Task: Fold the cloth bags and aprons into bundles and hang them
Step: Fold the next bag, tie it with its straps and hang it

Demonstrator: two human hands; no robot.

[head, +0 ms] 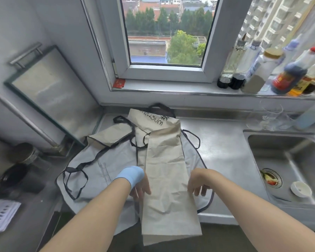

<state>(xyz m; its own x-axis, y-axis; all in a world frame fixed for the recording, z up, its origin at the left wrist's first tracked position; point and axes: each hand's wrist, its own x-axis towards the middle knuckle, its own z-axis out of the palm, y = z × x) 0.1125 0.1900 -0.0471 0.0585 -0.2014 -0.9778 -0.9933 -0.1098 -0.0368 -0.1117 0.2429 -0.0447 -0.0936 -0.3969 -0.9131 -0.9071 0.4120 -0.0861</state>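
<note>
A beige cloth bag, folded lengthwise into a long strip, lies on the steel counter and hangs over its front edge. My left hand, with a blue band at the wrist, touches the strip's left edge with its fingers. My right hand hovers at the strip's right edge, fingers loosely curled and holding nothing. Under the strip lies a pale grey apron with dark straps. Behind it are a printed beige bag and a smaller folded beige bag with black handles.
A steel sink with a white cup is at the right. Bottles line the window sill. A framed board leans against the left wall, with jars and dark objects below it at the left.
</note>
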